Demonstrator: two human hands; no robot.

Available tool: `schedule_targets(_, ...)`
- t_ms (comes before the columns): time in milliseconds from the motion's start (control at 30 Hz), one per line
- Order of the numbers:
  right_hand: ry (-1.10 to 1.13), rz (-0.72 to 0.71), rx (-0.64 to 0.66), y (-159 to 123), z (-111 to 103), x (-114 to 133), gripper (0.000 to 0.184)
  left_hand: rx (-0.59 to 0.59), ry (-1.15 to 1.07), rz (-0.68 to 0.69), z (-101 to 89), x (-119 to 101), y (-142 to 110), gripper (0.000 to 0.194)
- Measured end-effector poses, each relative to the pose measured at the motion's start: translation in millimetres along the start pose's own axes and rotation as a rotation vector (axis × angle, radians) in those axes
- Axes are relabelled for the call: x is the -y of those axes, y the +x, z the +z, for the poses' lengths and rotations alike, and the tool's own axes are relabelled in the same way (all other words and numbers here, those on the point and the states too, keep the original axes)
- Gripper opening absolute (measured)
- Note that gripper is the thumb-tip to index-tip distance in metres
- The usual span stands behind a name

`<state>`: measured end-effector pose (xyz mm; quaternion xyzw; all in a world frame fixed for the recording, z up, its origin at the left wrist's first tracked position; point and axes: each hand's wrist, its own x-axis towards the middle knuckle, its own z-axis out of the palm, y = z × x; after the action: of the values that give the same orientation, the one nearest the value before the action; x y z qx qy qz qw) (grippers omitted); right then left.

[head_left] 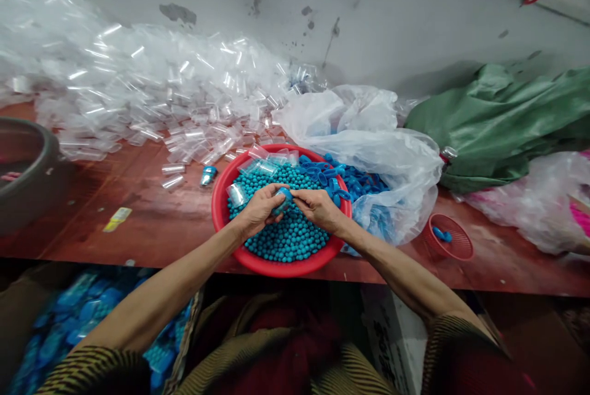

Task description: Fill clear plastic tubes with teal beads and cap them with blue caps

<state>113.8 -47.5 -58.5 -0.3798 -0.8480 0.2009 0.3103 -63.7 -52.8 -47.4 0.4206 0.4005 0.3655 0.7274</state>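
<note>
My left hand (263, 208) is closed around a small clear plastic cup with a blue cap (284, 196), held over the red basin (295, 268). At the cap's right edge, my right hand (318, 206) has thumb and fingers pinched together; whether they grip the cap's rim is hard to make out. Teal beads (290, 238) fill the basin below both hands. Several clear cups (265, 164) lie on the beads toward the back, and another clear cup (236, 195) rests at the left. Blue caps (320, 172) are heaped at the basin's back right.
Clear cups (203, 118) are piled along the wall. A plastic bag (391, 155) spills blue caps beside the basin. Farther right are a small red basket (454, 241) and a green sack (502, 125). A grey tub (41, 180) stands left; a box of filled cups (87, 315) sits below.
</note>
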Motion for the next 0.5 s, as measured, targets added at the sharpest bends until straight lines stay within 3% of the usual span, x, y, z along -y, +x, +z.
schedule_targets(133, -0.027, -0.02, 0.05, 8, -4, 2, 0.019, -0.056, -0.004, 0.022, 2.3, -1, -1, 0.045)
schedule_targets(233, 0.274, 0.095, 0.118, 14, -17, 3, 0.021, -0.059, -0.014, 0.063, 1.4, -3, -1, 0.046)
schedule_targets(333, 0.666, 0.324, 0.177, 17, -26, 5, 0.027, -0.021, -0.005, 0.086, -0.9, -5, -1, 0.048)
schedule_targets(500, 0.944, 0.555, -0.078, 15, -22, 7, 0.03, 0.015, -0.034, 0.065, -2.8, -6, -1, 0.051)
